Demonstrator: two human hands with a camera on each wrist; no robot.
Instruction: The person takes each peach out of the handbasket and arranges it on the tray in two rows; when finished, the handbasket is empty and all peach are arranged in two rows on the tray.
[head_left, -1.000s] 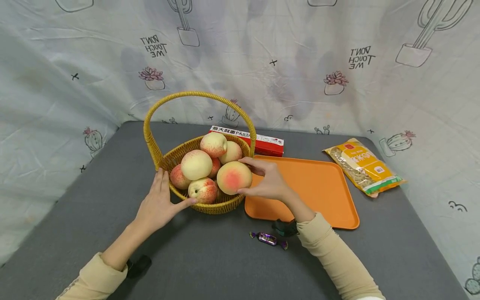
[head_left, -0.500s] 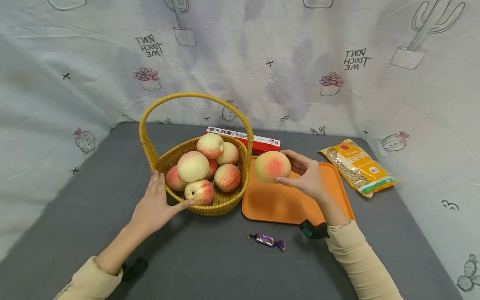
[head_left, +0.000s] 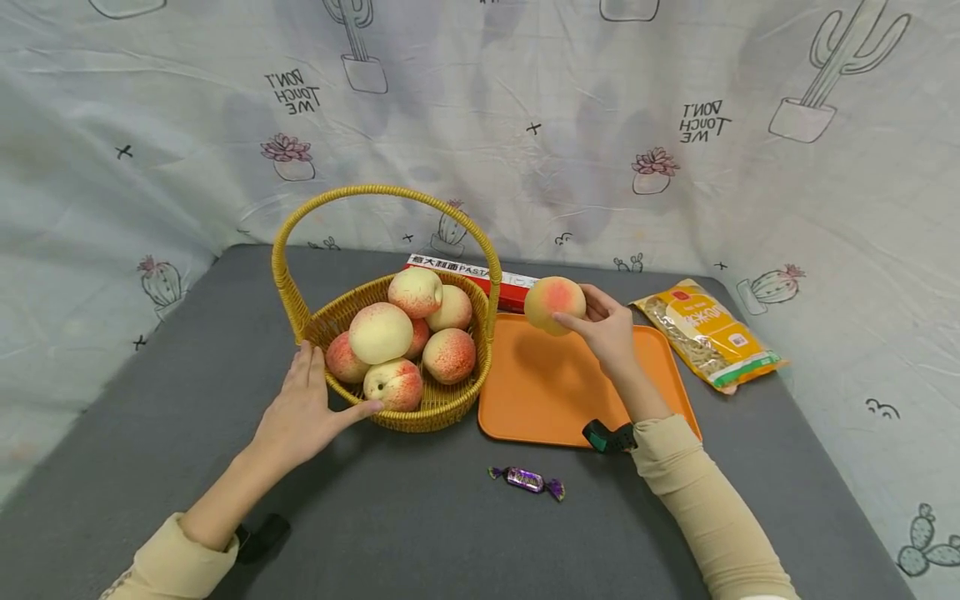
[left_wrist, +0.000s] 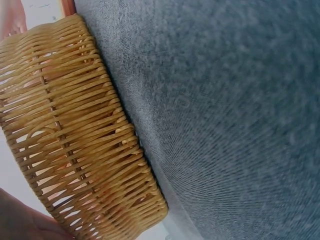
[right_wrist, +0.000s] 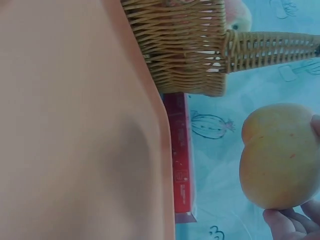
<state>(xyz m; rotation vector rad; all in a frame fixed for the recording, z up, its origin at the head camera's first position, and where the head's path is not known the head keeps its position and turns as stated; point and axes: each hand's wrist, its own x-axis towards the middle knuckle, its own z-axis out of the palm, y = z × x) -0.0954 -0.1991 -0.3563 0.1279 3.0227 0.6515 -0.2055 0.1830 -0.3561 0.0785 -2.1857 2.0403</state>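
My right hand [head_left: 613, 335] pinches a yellow-pink peach [head_left: 551, 306] between thumb and fingers, raised over the back part of an orange tray [head_left: 540, 408]. In the right wrist view the same peach [right_wrist: 280, 155] is apart from the tray, with fingertips [right_wrist: 280, 222] at its end. To the left stands a yellow wicker basket [head_left: 431, 420] with a tall arched handle, holding several more peaches [head_left: 381, 333]. My left hand [head_left: 294, 421] rests against the basket's front left, its fingers extended along the side and its thumb reaching along the front rim.
A red and white pasta box [head_left: 516, 293] lies behind the basket and tray. At the back right is a yellow food bag [head_left: 708, 335]. A purple wrapped candy [head_left: 527, 480] lies on the grey table [head_left: 405, 533] in front of the tray.
My right hand has lifted the peach out of the basket and carried it right, then slightly back above the tray. My left hand has stayed against the basket.
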